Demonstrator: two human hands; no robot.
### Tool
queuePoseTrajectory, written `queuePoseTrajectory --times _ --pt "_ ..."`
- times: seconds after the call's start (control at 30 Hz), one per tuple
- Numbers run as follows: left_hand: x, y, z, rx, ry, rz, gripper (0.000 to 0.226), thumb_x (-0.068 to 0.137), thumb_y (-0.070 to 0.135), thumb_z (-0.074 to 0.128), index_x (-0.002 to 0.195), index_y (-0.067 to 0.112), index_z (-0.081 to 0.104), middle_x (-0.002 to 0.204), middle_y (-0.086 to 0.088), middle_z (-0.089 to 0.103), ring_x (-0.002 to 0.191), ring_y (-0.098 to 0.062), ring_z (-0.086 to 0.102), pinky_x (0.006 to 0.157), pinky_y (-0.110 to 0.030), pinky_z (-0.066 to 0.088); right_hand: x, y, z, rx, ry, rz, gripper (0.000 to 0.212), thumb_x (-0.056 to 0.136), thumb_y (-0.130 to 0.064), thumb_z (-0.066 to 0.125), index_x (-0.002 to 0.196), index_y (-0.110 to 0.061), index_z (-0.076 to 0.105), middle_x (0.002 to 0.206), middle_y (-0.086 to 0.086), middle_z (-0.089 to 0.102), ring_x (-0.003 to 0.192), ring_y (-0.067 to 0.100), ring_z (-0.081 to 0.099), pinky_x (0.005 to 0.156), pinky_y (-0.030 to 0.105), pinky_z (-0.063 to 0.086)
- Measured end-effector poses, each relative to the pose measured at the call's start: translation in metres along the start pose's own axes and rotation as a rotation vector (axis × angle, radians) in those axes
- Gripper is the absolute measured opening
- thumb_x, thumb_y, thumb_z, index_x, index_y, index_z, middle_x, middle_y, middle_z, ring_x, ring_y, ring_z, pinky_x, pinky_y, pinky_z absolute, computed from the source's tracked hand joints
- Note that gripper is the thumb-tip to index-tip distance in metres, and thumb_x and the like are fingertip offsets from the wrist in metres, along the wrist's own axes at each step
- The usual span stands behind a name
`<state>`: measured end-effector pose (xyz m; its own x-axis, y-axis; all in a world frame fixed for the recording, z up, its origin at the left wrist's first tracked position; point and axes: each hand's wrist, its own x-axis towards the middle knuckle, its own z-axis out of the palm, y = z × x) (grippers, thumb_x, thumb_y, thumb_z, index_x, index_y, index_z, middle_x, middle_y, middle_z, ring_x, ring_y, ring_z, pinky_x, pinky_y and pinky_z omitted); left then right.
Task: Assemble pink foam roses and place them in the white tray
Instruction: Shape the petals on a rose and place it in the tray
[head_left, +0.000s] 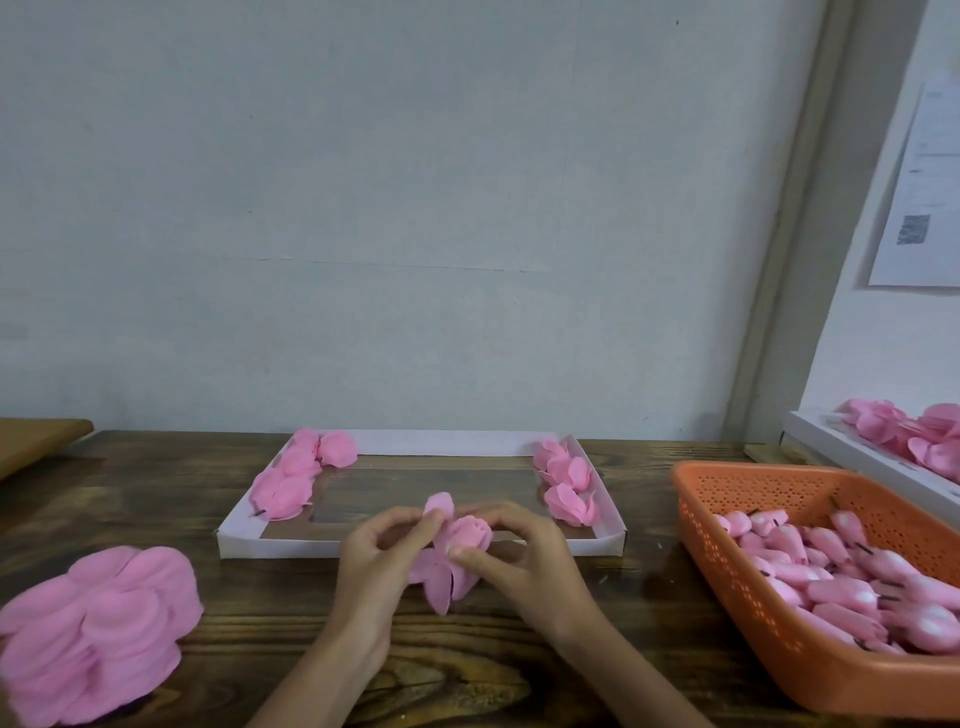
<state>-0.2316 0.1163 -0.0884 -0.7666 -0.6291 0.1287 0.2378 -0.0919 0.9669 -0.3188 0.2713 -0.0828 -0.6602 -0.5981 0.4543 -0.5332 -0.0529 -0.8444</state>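
Both hands hold one pink foam rose (460, 545) just in front of the white tray (415, 545). My left hand (376, 561) pinches an outer petal at the rose's upper left. My right hand (524, 556) grips the bud and petals from the right. The tray has a clear window in its floor. Several finished roses (291, 480) lie along its left side and a few finished roses (569, 483) along its right side.
A pile of loose pink petal pieces (98, 629) lies at the front left of the wooden table. An orange perforated basket (737, 587) of pink buds on short stems stands at the right. Behind it is a second white tray (852, 457) with petals.
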Motion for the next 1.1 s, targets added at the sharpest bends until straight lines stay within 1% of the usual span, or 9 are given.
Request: queuePoseTrajectory --times 0.13,0.27,0.37,0.43,0.5,0.6,0.77,0.97,1.1 --pt "-0.006 0.007 0.005 -0.032 -0.085 0.101 0.017 0.075 0.029 0.082 0.085 0.015 0.081 0.089 -0.01 0.08 0.085 -0.019 0.077 0.066 -0.022 0.059 0.001 -0.001 0.0 0.023 0.038 -0.007 0.019 0.084 -0.033 0.084 0.102 -0.026 0.08 0.126 -0.017 0.07 0.119 0.009 0.067 0.091 0.036 0.062" --pt "-0.006 0.008 0.005 -0.038 -0.118 0.144 0.025 0.075 0.021 0.082 0.094 0.005 0.078 0.094 -0.013 0.08 0.09 -0.023 0.078 0.069 -0.021 0.059 0.003 -0.005 -0.003 0.06 0.058 0.027 0.017 0.082 -0.031 0.086 0.096 -0.025 0.08 0.099 -0.005 0.08 0.098 0.013 0.075 0.084 0.035 0.063" --pt "-0.007 0.01 0.004 0.004 -0.181 0.185 0.027 0.075 0.02 0.082 0.1 0.012 0.082 0.099 -0.008 0.081 0.095 -0.019 0.078 0.074 -0.021 0.06 0.003 -0.005 -0.003 0.102 0.083 0.035 0.02 0.076 -0.029 0.091 0.092 -0.027 0.079 0.095 -0.002 0.081 0.093 0.015 0.077 0.082 0.035 0.064" --pt "-0.007 0.011 0.004 0.041 -0.18 0.193 0.022 0.071 0.025 0.083 0.093 0.022 0.085 0.096 -0.005 0.082 0.093 -0.016 0.077 0.074 -0.021 0.06 0.002 -0.005 -0.004 0.135 0.114 0.018 0.025 0.073 -0.024 0.094 0.092 -0.025 0.077 0.095 0.0 0.081 0.091 0.018 0.078 0.08 0.034 0.064" --pt "-0.008 0.01 0.005 0.072 -0.18 0.204 0.02 0.07 0.029 0.082 0.09 0.031 0.084 0.094 -0.002 0.081 0.093 -0.015 0.077 0.073 -0.02 0.059 0.002 -0.006 -0.005 0.147 0.146 0.004 0.04 0.07 -0.019 0.097 0.101 -0.024 0.071 0.096 -0.001 0.081 0.091 0.018 0.079 0.078 0.032 0.064" --pt "-0.006 0.01 0.004 0.065 -0.19 0.219 0.018 0.075 0.028 0.082 0.093 0.03 0.084 0.096 -0.002 0.081 0.096 -0.017 0.077 0.075 -0.02 0.059 0.002 -0.009 -0.005 0.171 0.152 0.036 0.056 0.071 -0.015 0.096 0.119 -0.025 0.068 0.098 -0.003 0.081 0.093 0.015 0.078 0.076 0.027 0.063" --pt "-0.002 0.008 -0.001 0.03 -0.196 0.189 0.039 0.083 0.013 0.087 0.119 0.022 0.076 0.116 -0.003 0.078 0.111 -0.015 0.073 0.09 -0.026 0.06 0.004 -0.007 -0.008 0.175 0.168 0.041 0.022 0.081 -0.006 0.087 0.1 -0.011 0.077 0.094 0.002 0.081 0.09 0.018 0.078 0.074 0.027 0.063" --pt "0.0 0.002 -0.002 0.058 -0.09 0.034 0.011 0.078 0.022 0.086 0.089 0.025 0.085 0.094 -0.006 0.082 0.092 -0.025 0.078 0.081 -0.037 0.061 0.007 -0.005 -0.017 0.253 0.066 0.082 0.022 0.083 -0.006 0.086 0.102 -0.009 0.074 0.104 0.006 0.08 0.1 0.022 0.077 0.081 0.029 0.062" --pt "-0.006 0.007 0.002 0.039 -0.095 0.047 0.028 0.064 0.042 0.085 0.086 0.025 0.085 0.09 -0.006 0.081 0.085 -0.021 0.078 0.07 -0.029 0.062 0.005 -0.007 -0.015 0.196 -0.034 0.028 0.025 0.082 -0.017 0.088 0.101 -0.011 0.074 0.108 0.003 0.08 0.102 0.022 0.076 0.083 0.028 0.061"
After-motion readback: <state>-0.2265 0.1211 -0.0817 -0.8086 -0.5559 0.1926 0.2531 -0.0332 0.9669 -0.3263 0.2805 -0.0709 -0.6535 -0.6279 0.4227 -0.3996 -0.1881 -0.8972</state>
